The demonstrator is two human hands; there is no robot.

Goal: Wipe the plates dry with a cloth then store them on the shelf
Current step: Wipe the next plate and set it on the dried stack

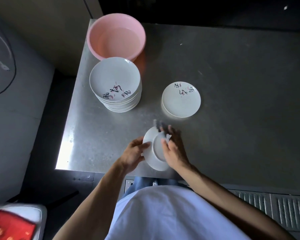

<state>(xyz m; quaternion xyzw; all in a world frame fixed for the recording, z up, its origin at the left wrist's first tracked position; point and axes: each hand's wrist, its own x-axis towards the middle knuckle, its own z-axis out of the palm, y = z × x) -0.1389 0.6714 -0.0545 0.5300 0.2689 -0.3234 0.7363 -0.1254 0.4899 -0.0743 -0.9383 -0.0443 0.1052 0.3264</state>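
Drying under way; head view, entries from the near edge to the far edge

- held plate (154,153): white, round, held over the near edge of the table (232,110), towards its left corner. It is tilted, with the underside and foot ring turned up to the camera and the decorated face away.
- left hand (135,153): fingers and thumb clasp the plate's left rim and carry its weight.
- right hand (174,149): on the plate's right side, fingers bunched on a pale cloth (167,136) pressed to the far-right part of the underside. The fingertips are motion-blurred, so the exact pinch cannot be told.
- stack of plates (115,85): tall, same pattern, by the left edge, just in front of the basin.
- basin (115,37): pink, at the far left corner.
- single plate (181,100): face up, mid-table, well apart from the stack, beyond the hands and a little right of them. Whether another lies beneath it cannot be told.
- shelf: not in view.

Governing relation: the held plate lies between the hands, left of the cloth fingers and right of the clasping ones. Being round, it has no long axis, so only the tilt counts.
Judged step: wiping the underside.
Judged next: setting it down face up would call for a turn-over. The right hand is nearer the single plate, the left nearer the stack
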